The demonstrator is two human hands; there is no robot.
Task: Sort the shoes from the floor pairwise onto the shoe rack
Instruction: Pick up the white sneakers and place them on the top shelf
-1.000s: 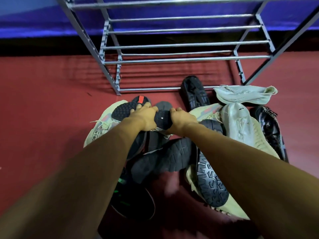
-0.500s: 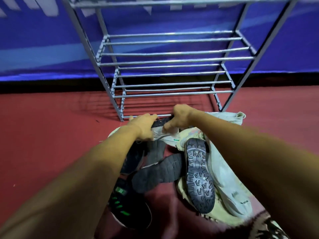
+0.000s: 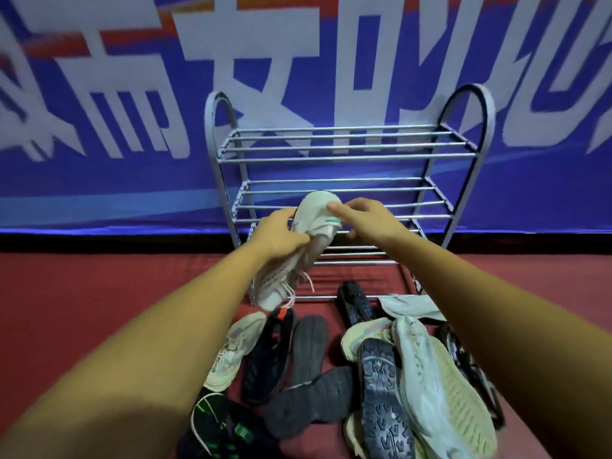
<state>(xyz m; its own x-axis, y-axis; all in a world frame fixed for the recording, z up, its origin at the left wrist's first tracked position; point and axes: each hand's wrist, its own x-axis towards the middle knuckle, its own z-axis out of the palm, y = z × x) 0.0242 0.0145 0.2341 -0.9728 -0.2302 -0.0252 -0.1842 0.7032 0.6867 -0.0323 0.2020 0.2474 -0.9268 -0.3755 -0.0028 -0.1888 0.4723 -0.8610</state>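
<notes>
A white sneaker (image 3: 291, 260) hangs in the air in front of the metal shoe rack (image 3: 341, 157), heel up and toe down, laces dangling. My left hand (image 3: 281, 235) grips its middle from the left. My right hand (image 3: 361, 220) holds its heel from the right, thumb on top. The rack's shelves carry no shoes. Below, a pile of shoes lies on the red floor: a cream sneaker (image 3: 231, 352), a black sneaker with a red tab (image 3: 268, 352), dark soles (image 3: 384, 399) and a pale green sneaker (image 3: 440, 385).
A blue banner (image 3: 99, 111) with large white characters covers the wall behind the rack. Red carpet (image 3: 82, 309) stretches to the left of the pile. A black sneaker with green stripes (image 3: 215, 425) lies nearest me.
Both hands have lifted a white sneaker out of the pile and up to the rack's middle height. My view has tilted upward, bringing the whole rack and banner into sight.
</notes>
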